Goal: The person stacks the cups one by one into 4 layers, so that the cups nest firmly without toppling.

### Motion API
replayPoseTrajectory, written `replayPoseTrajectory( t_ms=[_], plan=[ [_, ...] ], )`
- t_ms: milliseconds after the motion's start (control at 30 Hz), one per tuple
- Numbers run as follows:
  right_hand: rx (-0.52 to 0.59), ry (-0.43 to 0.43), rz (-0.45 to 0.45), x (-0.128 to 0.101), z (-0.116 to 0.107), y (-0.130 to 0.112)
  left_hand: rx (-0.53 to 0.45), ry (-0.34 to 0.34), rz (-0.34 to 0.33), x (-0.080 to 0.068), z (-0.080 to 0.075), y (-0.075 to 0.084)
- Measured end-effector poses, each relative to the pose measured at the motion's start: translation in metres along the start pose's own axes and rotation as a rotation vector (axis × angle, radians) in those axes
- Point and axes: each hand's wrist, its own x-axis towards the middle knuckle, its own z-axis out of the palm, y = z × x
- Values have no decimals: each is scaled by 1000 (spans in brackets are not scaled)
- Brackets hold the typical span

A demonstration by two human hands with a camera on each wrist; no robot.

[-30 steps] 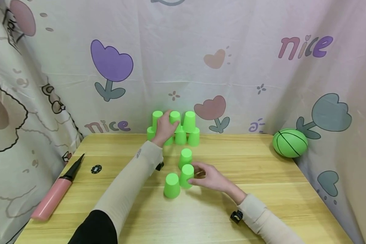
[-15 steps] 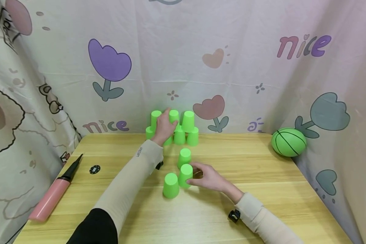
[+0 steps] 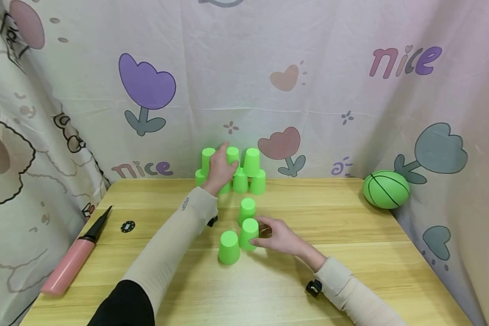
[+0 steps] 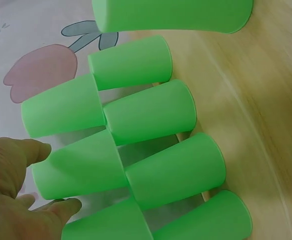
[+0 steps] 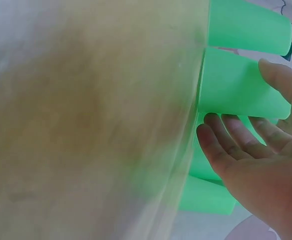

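Note:
Several upturned green cups form a two-tier stack (image 3: 244,174) at the table's far edge. My left hand (image 3: 219,170) reaches into its upper row beside the middle upper cup (image 3: 233,155). In the left wrist view my thumb (image 4: 33,150) and a straight finger (image 4: 63,207) flank that cup (image 4: 81,167). Three loose cups stand upside down nearer me: a far cup (image 3: 247,209), a middle cup (image 3: 249,233) and a near cup (image 3: 229,247). My right hand (image 3: 275,235) grips the middle cup from its right side, with the thumb (image 5: 280,75) lying on it (image 5: 240,92).
A pink hand pump (image 3: 67,266) lies at the table's left edge, with a small black disc (image 3: 128,226) beside it. A green ball (image 3: 386,189) sits in the far right corner. Printed curtains close in the wooden table (image 3: 350,271) on three sides.

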Motion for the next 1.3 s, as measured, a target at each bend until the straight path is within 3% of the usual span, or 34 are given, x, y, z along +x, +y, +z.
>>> replayPoseTrajectory(
  t_ms=[167, 333, 500, 600, 800, 1033, 1300],
  plan=[
    [-2, 18, -6, -2, -3, -4, 20, 12, 36, -1, -4, 0],
    [-38, 58, -24, -4, -11, -12, 39, 42, 115, -4, -11, 4],
    [-61, 116, -38, -4, -24, -24, 56, 97, 211, -10, -27, 14],
    [-56, 163, -48, -1, -35, -31, 14, 101, 216, -16, -40, 17],
    [-33, 235, -37, 10, -56, -44, -94, -5, 164, -39, -61, 3],
    [-21, 288, -53, 42, -76, -60, -132, -128, 124, -77, -77, -21],
    [-17, 363, -74, 82, -91, -76, -167, -228, 216, -113, -85, -34]
  ],
)
